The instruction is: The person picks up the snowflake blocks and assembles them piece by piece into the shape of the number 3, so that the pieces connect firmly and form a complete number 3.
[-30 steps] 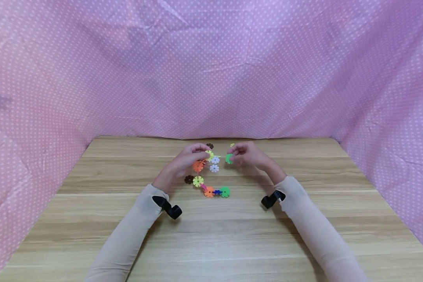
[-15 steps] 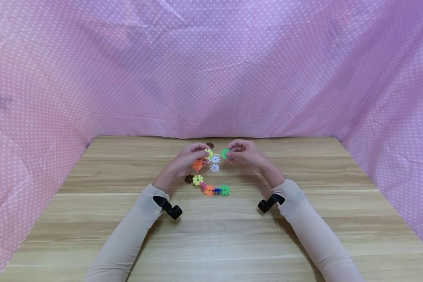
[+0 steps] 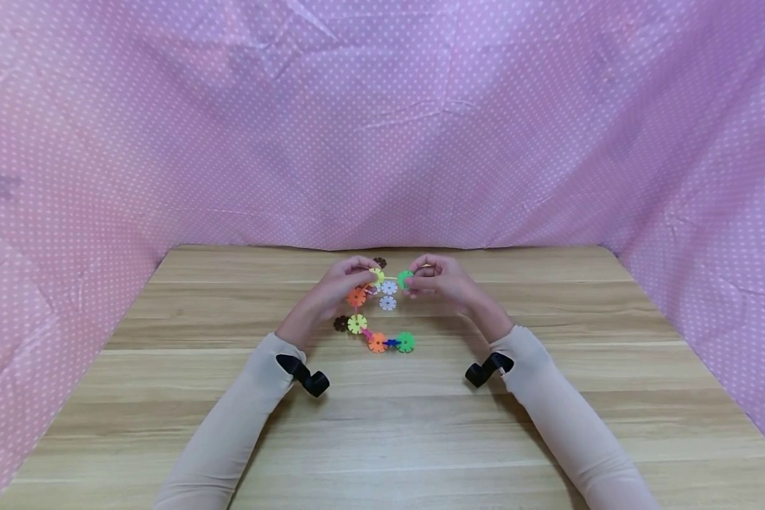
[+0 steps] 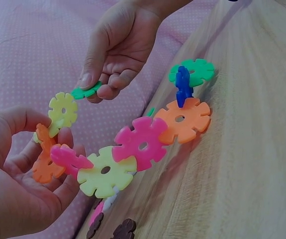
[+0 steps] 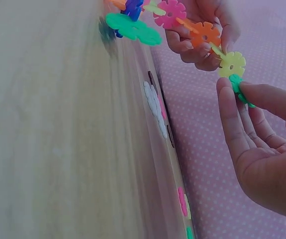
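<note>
My left hand [image 3: 341,285] pinches a yellow notched flower disc [image 3: 377,276] near one end of a chain of interlocking plastic discs. Down from it run an orange disc [image 4: 48,169], a pink disc [image 4: 138,142], more yellow and orange ones, a blue disc [image 4: 183,84] and a green end disc [image 4: 200,72]. Between thumb and fingers, my right hand [image 3: 445,280] pinches another green disc [image 5: 238,89]. Its edge meets the rim of the chain's outermost yellow disc [image 5: 232,64]. The left fingers partly hide the orange pieces.
White discs [image 3: 387,303] lie on the wooden table [image 3: 382,425] below the hands. One brown disc [image 3: 380,262] lies toward the back edge, another brown disc [image 3: 341,324] left of the chain. A pink dotted cloth [image 3: 382,142] hangs behind the table.
My right hand has moved left, bringing its green disc to the outer yellow disc of the chain. My left hand stays nearly in place, and the chain has shifted slightly toward the back.
</note>
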`<state>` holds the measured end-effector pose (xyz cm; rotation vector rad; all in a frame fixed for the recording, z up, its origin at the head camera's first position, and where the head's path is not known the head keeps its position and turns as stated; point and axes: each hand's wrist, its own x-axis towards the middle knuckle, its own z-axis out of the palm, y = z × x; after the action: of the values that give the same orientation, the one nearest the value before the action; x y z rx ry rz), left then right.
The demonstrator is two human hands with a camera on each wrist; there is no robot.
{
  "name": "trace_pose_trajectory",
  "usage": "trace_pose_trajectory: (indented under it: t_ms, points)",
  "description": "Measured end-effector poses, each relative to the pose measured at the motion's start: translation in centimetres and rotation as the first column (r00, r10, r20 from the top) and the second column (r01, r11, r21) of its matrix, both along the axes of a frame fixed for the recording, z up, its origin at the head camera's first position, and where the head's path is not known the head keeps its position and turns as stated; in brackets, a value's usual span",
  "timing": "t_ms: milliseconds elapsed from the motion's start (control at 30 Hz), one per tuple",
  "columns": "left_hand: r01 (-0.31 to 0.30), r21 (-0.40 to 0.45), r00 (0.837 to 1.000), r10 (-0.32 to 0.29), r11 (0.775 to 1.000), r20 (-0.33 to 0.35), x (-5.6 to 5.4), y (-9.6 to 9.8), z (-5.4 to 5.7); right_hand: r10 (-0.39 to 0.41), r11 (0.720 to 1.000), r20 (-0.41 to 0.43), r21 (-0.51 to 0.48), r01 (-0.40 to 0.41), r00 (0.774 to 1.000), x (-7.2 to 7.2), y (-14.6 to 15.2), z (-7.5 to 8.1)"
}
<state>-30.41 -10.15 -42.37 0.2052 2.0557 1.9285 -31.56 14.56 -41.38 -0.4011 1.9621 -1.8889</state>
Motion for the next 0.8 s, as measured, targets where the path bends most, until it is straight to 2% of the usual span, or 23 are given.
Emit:
trace_pose_trajectory:
  t_ms: [567, 800]
  points:
    - [0.04, 0.017, 0.998, -0.041, 0.999, 0.054, 0.32, 0.64, 0.36, 0.001, 1.0, 0.002, 0.009, -0.001, 1.0, 0.11, -0.18, -0.18]
    - [0.065, 0.053, 0.997, -0.068, 0.996, 0.044, 0.34, 0.71, 0.28, -0.016, 1.0, -0.003, -0.023, 0.016, 1.0, 0.26, -0.24, -0.09]
